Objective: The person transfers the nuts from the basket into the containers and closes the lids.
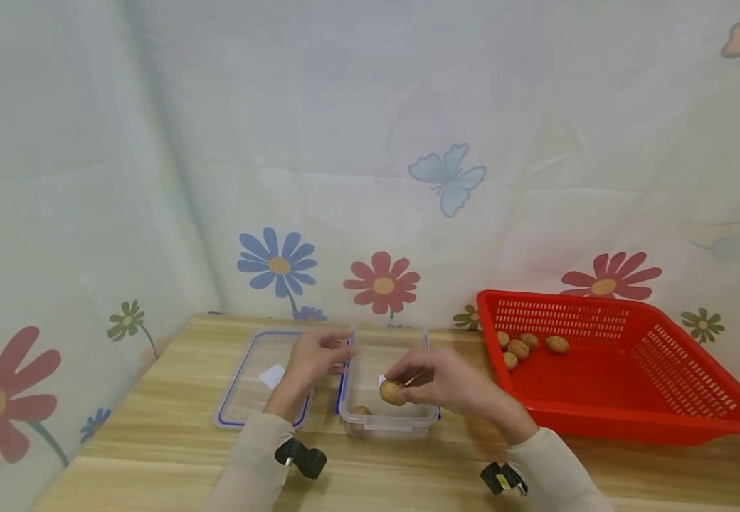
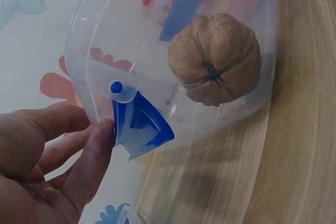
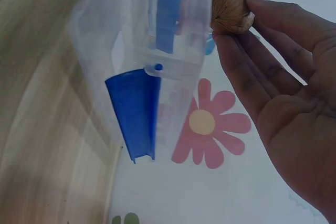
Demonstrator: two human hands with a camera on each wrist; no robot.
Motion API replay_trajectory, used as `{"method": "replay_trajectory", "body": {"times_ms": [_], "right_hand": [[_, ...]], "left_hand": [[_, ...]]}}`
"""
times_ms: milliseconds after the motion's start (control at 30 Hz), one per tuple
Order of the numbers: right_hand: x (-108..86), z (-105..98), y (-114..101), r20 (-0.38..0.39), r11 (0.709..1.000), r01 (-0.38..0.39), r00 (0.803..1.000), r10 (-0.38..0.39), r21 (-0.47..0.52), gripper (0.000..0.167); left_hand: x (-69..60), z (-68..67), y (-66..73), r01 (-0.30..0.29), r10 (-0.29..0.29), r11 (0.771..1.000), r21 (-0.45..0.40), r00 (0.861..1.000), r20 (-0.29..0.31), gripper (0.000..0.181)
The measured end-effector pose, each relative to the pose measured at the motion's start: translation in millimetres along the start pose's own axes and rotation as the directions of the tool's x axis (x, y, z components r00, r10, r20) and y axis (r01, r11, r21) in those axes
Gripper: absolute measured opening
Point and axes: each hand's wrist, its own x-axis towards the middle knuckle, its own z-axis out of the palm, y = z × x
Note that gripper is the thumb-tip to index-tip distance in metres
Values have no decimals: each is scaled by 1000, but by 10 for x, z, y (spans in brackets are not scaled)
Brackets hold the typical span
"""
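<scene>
A walnut (image 1: 392, 391) is pinched between the thumb and fingers of my right hand (image 1: 443, 380), above the clear plastic container (image 1: 389, 425). In the right wrist view that walnut (image 3: 232, 8) shows beside the container's rim. My left hand (image 1: 319, 355) holds the container's left rim, its fingertips against a blue latch (image 2: 139, 124) that hangs down. Inside the container, another walnut (image 2: 215, 59) lies near the front left corner. A second blue latch (image 3: 135, 114) hangs loose in the right wrist view.
Left of the container lies its clear lid (image 1: 251, 384) with a blue seal and a white label. To the right stands a red basket (image 1: 600, 419) with several walnuts (image 1: 519, 348) at its left side. A patterned cloth (image 1: 357, 142) hangs behind the wooden table (image 1: 152, 441).
</scene>
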Motion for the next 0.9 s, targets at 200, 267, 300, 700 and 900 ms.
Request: {"method": "replay_trajectory", "body": {"times_ms": [200,267,300,700,900], "right_hand": [[30,95,64,35,1000,-21,999,21,-1,22],[42,116,82,43,1000,-28,999,29,-12,21],[48,128,88,48,999,-35,998,36,-19,21],[69,188,132,109,995,-76,991,83,-71,18],[87,187,131,134,992,-76,987,89,-98,18]], "left_hand": [[6,10,-19,2,-2,1000,-20,1000,1,35],[13,12,-22,2,-2,1000,-24,1000,1,34],[16,13,-22,4,-4,1000,-25,1000,1,34],[-10,15,-15,-2,2,1000,-19,1000,5,35],[-8,12,-8,0,0,1000,-10,1000,5,36]]}}
